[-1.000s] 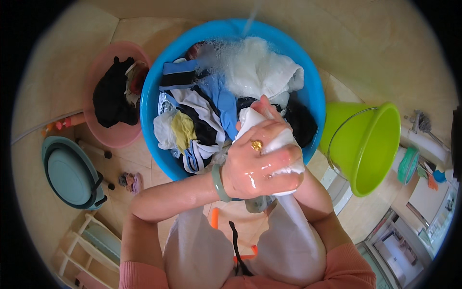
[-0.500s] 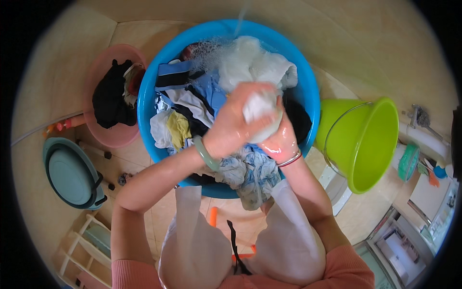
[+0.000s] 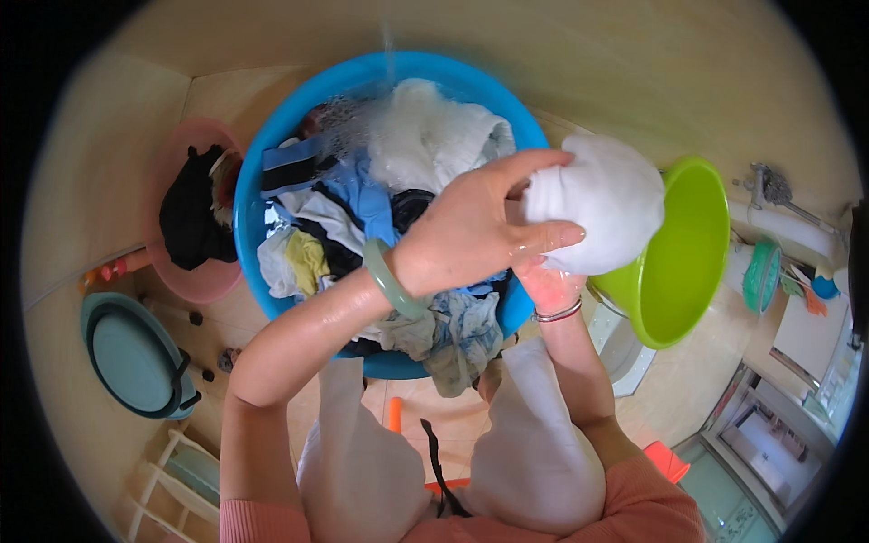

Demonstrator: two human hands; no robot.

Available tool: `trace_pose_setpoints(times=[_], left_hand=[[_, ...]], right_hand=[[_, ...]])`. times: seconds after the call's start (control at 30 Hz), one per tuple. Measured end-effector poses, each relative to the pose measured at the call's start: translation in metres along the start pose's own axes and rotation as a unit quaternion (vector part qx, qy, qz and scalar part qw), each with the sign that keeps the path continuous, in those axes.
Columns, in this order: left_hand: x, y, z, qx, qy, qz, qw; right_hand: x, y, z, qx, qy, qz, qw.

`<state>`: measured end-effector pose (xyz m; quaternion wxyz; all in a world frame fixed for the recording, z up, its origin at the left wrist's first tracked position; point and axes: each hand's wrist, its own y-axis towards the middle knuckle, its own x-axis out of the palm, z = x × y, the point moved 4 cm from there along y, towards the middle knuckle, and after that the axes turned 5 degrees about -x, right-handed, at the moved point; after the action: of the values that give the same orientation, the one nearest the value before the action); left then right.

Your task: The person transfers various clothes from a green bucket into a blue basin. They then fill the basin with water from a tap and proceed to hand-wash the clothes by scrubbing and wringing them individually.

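Observation:
A bunched white cloth (image 3: 602, 208) is held up at the blue tub's right rim, beside the lime-green bucket. My left hand (image 3: 484, 217), with a pale green bangle at its wrist, grips the cloth's left side between thumb and forefinger. Under the cloth is my right hand (image 3: 550, 290), supporting it from below; its fingers are mostly hidden behind the bundle. Wet laundry fills the blue tub (image 3: 253, 271): a white garment (image 3: 430, 136) at the back, a blue piece (image 3: 369, 204), a yellow one (image 3: 306, 262) and a blue-and-white patterned one (image 3: 466, 326) hanging over the front rim.
Water (image 3: 389, 59) runs down into the tub's far side, making foam. The lime-green bucket (image 3: 683, 262) stands tilted at the right. To the left are a pink basin (image 3: 195, 285) with dark clothes and a grey-green basin (image 3: 131, 348). A shelf (image 3: 172, 489) stands lower left.
Both hands have moved right from over the tub's middle to its right rim, carrying the white cloth. The cloth, squeezed small between the palms before, now looks larger and looser. The view has shifted slightly.

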<state>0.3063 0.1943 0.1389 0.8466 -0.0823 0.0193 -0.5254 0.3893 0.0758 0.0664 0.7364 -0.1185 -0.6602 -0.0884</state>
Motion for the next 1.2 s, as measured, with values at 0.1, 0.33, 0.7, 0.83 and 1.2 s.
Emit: trace_pose_setpoints(times=[0.1, 0.33, 0.7, 0.83, 1.2], left_hand=[[0.037, 0.013, 0.027, 0.109, 0.099, 0.025, 0.989], [0.088, 0.033, 0.046, 0.116, -0.172, -0.036, 0.978], [-0.034, -0.059, -0.087, -0.095, 0.576, -0.032, 0.811], [-0.072, -0.088, -0.114, -0.06, 0.628, 0.002, 0.776], [-0.077, -0.11, -0.042, 0.099, 0.398, 0.105, 0.906]], right_hand=[[0.007, -0.013, -0.024, -0.189, -0.181, 0.14, 0.955], [0.037, -0.028, -0.077, -0.248, -0.217, 0.061, 0.942], [0.028, -0.009, -0.042, 0.052, -0.369, -0.126, 0.92], [0.012, 0.0, 0.007, 0.077, -0.825, -0.097, 0.552], [-0.003, -0.012, 0.042, 0.081, -0.95, -0.16, 0.254]])
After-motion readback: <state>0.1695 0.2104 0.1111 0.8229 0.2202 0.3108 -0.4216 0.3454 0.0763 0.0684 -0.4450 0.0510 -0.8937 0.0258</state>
